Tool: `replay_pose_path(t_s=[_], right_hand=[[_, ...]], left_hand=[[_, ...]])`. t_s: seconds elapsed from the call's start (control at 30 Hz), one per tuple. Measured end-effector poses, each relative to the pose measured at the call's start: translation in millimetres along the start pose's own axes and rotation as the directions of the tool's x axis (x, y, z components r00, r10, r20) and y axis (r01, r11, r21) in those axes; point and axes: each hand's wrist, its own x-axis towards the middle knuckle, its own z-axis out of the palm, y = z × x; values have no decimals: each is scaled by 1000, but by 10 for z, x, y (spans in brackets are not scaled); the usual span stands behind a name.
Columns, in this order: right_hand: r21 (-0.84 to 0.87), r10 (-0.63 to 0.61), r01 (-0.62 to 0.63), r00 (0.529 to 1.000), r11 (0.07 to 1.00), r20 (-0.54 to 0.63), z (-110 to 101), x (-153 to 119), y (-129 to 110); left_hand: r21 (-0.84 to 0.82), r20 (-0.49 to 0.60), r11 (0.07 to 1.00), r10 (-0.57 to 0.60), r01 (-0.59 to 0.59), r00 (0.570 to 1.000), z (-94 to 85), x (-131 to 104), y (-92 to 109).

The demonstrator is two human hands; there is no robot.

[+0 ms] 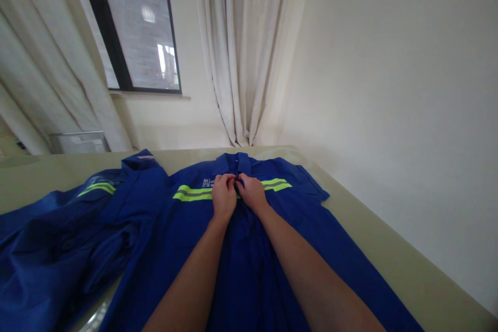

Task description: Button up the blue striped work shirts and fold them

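Note:
A blue work jacket (187, 218) with a yellow-green and grey reflective band across the chest lies spread out, its collar at the far end. Both my hands meet at its front opening just below the collar. My left hand (224, 196) pinches one front edge, fingers closed. Right beside it, my right hand (251, 191) pinches the other edge, thumb and fingers together. The fingertips nearly touch, and whatever small fastening may lie between them is hidden. White lettering shows on the chest by my left hand.
A second blue garment (78, 233) with a reflective band lies crumpled on the left, against the jacket's sleeve. Under both is a pale greenish table (389, 238). A white wall (408, 88) runs along the right; a curtain (241, 52) and a window (140, 26) are behind.

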Motion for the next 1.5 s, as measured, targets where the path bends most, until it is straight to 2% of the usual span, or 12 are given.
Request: replay_pose_path(t_s=[0.4, 0.67, 0.93, 1.1, 1.27, 1.5], right_hand=[[27, -22, 22, 1000, 999, -3, 8, 4, 0], [51, -35, 36, 999, 998, -22, -11, -7, -3], [26, 5, -4, 999, 1000, -39, -7, -17, -28], [-2, 25, -25, 999, 1000, -38, -5, -10, -32], [7, -15, 15, 999, 1000, -33, -36, -28, -34], [51, -111, 112, 993, 992, -29, -55, -55, -46]], left_hand=[[-48, 3, 995, -90, 90, 996, -4, 23, -44], [-177, 3, 972, -158, 156, 987, 12, 53, -86], [-307, 75, 939, -142, 158, 987, 43, 117, -170], [-267, 73, 952, -134, 149, 988, 35, 83, -98], [-238, 47, 962, -126, 134, 991, 24, 41, -24], [-181, -14, 975, -132, 128, 991, 23, 60, -103]])
